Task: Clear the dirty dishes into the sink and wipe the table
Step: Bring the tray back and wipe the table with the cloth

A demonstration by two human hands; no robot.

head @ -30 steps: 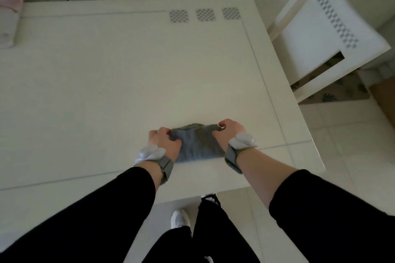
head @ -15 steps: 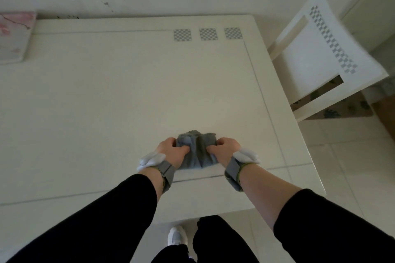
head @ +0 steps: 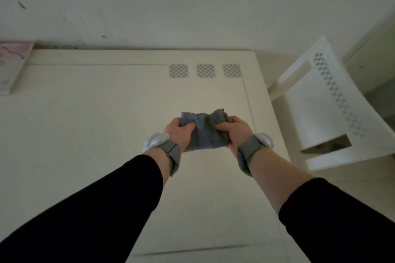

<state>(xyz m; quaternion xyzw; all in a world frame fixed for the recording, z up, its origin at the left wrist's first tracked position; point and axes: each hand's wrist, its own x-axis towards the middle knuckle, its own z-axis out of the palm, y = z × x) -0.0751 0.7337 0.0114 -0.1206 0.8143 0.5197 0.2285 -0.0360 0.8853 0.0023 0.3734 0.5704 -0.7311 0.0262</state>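
Note:
A folded grey cloth (head: pixel 205 132) is held up over the cream table (head: pixel 89 134), between both hands. My left hand (head: pixel 179 133) grips its left edge, thumb on top. My right hand (head: pixel 235 131) grips its right edge the same way. The cloth looks bunched in the middle and seems lifted off the tabletop. No dishes are in view.
A white chair (head: pixel 316 113) stands at the table's right side. A pink and white flat object (head: pixel 11 66) lies at the table's far left corner by the wall. Three checkered squares (head: pixel 205 70) mark the table's far edge.
Both hands have bunched the cloth and raised it from the table's near edge, moving it forward. The camera has tilted up toward the wall.

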